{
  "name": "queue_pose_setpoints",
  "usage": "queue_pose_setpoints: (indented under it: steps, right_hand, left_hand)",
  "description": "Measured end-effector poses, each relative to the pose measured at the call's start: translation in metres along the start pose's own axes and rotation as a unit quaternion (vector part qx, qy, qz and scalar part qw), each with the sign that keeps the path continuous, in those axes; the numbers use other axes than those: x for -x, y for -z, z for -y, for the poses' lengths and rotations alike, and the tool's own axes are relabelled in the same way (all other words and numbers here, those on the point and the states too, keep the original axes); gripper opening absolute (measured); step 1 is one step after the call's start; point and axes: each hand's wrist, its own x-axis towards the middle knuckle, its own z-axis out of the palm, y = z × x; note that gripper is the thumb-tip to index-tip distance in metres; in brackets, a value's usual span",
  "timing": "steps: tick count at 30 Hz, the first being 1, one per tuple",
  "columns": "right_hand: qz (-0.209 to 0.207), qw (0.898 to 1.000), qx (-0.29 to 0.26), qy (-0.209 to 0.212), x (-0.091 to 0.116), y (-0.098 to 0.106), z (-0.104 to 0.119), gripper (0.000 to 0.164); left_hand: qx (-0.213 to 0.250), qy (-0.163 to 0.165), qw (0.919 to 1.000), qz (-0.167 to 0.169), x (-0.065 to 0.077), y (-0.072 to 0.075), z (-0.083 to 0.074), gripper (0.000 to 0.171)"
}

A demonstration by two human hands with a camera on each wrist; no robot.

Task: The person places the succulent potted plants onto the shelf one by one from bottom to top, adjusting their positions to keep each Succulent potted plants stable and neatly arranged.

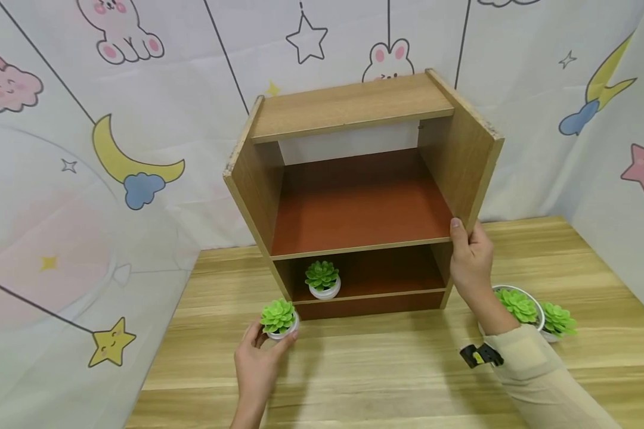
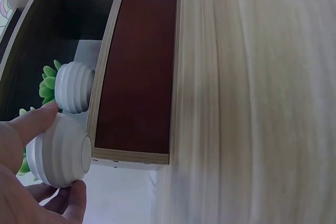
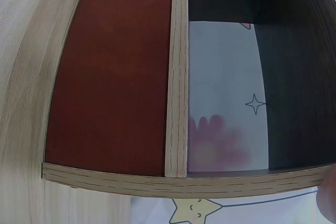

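In the head view my left hand grips a small potted succulent by its white pot, just off the lower left corner of a wooden shelf. The left wrist view has my thumb and fingers around that ribbed white pot. A second potted succulent stands on the left of the lower compartment, near its front edge. My right hand holds the shelf's right side panel, thumb on the front edge and fingers on the outer face. Only a fingertip of it shows in the right wrist view.
Right of the shelf, partly behind my right forearm, a round white container holds a succulent, with another succulent beside it. The wood-grain table lies beneath. A printed cloth hangs behind and at both sides.
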Motion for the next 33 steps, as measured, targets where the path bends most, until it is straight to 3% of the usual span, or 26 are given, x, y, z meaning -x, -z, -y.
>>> queue_pose_setpoints:
  steps: [12,33]
  right_hand:
    - [0.002,1.0,0.001,-0.003,0.0,0.001,-0.002,0.029]
    - [0.003,1.0,0.002,0.002,0.0,0.001,-0.004,0.029]
  left_hand:
    - [-0.001,-0.017,0.9998,0.009,0.009,-0.009,0.0,0.071]
    - [0.018,-0.014,0.9997,0.012,0.014,-0.016,-0.009,0.073]
